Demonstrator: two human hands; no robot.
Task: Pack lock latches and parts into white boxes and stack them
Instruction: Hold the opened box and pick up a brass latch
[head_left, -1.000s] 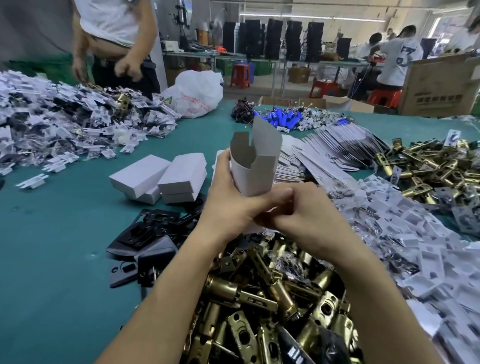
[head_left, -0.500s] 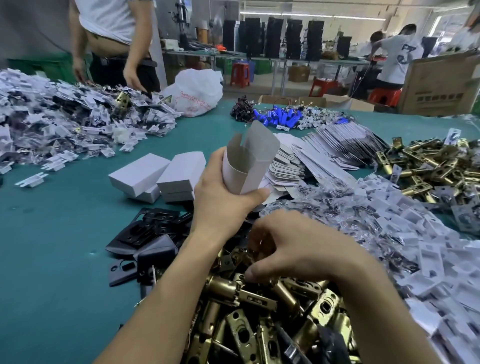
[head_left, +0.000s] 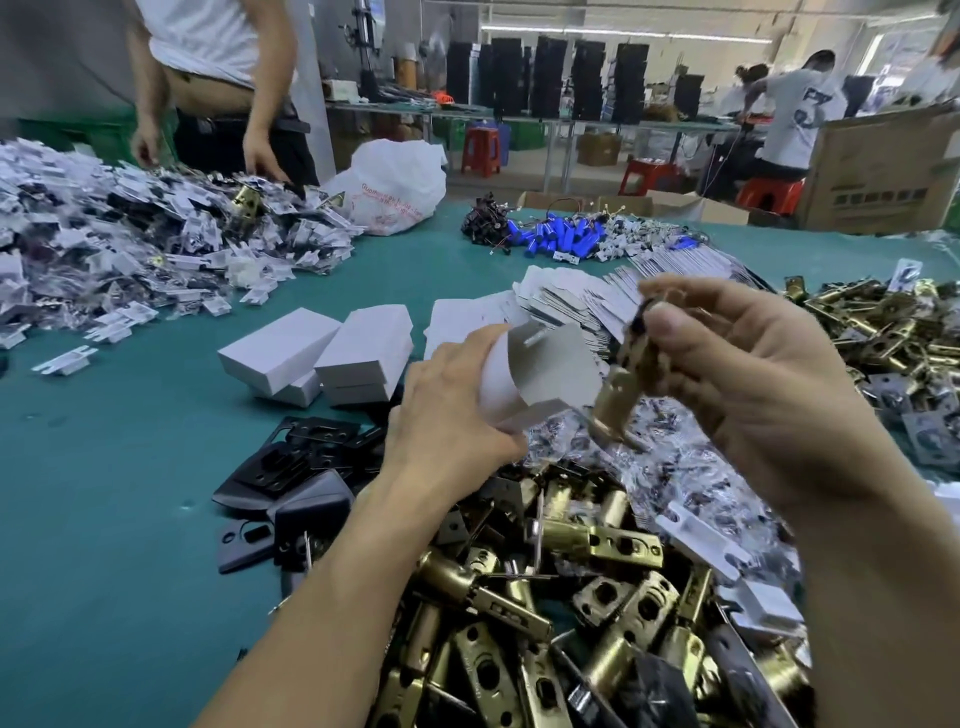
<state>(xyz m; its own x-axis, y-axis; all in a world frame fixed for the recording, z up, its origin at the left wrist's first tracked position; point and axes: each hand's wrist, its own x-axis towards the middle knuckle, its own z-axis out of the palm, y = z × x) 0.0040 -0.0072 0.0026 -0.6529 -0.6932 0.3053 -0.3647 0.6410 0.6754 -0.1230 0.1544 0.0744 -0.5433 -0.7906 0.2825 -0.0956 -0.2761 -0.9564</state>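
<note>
View: head camera, looking down over the desk (head_left: 104, 519), which is covered in teal.
Left hand: the left hand (head_left: 447, 415) grips the open white box (head_left: 535, 374) round its lower body with the fingers curled about it.
Open white box: it is held up over the desk, tilted, with its flaps standing open and its grey inside facing the right hand.
Right hand: the right hand (head_left: 753, 384) is just right of the open white box and pinches the upper end of a brass latch (head_left: 618, 395) between thumb and fingertips.
Brass latch: it hangs slanted, its lower end just beside the mouth of the open white box; whether it touches a flap cannot be told.
Latch pile: a heap of brass latches (head_left: 545, 623) lies below the open white box, nearer the camera.
Closed boxes: the closed white boxes (head_left: 322, 353) are stacked in a small group just left of the open white box.
Black plates: the black plates (head_left: 291, 467) lie left of and below the open white box.
Flat blanks: fanned rows of flat box blanks (head_left: 571, 296) lie beyond the open white box.
Bagged parts: one heap of bagged parts (head_left: 701, 467) is below and right of the open white box, and a larger heap (head_left: 130, 249) lies well off to its far left.
Second latch pile: more brass pieces (head_left: 883, 322) lie well right of the open white box.
Blue cylinders: a cluster of blue cylinders (head_left: 561, 236) lies well beyond the open white box.
Other person: a standing person (head_left: 218, 78) is at the far edge, well beyond and left of the open white box.
</note>
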